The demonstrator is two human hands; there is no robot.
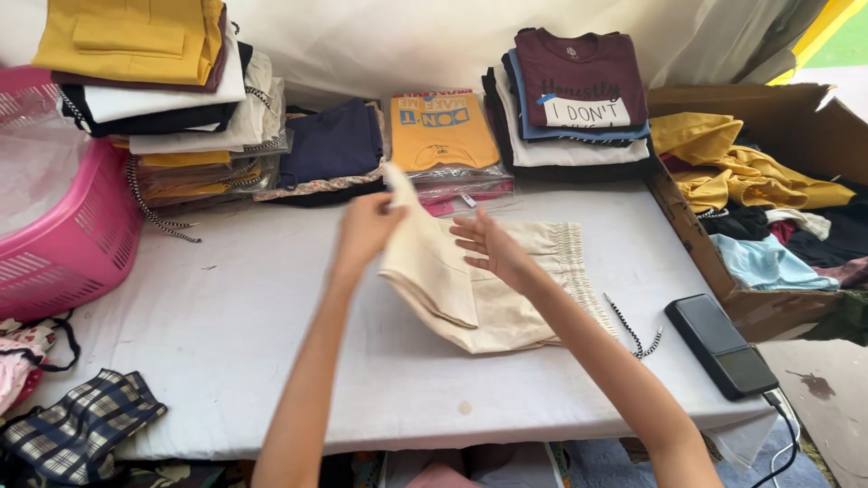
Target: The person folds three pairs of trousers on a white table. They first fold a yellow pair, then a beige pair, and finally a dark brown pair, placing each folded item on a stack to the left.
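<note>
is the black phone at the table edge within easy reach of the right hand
Probably yes: the right hand rests flat on the cream shorts, and only bare table and a drawstring lie before the phone.

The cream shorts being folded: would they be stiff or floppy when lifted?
Probably floppy: the cream shorts drape where the left hand lifts one part. Likely light, since a pinch raises it. The right hand rests flat on them, so they may slide.

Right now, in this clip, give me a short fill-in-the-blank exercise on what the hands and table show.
1. The left hand lifts a corner of the ____-coloured shorts.
2. The right hand lies flat on the shorts, fingers ____.
3. The laundry basket at the table's left end is ____.
4. The dark phone lies to the ____ of the shorts.

Missing words: cream; spread; pink; right
</note>
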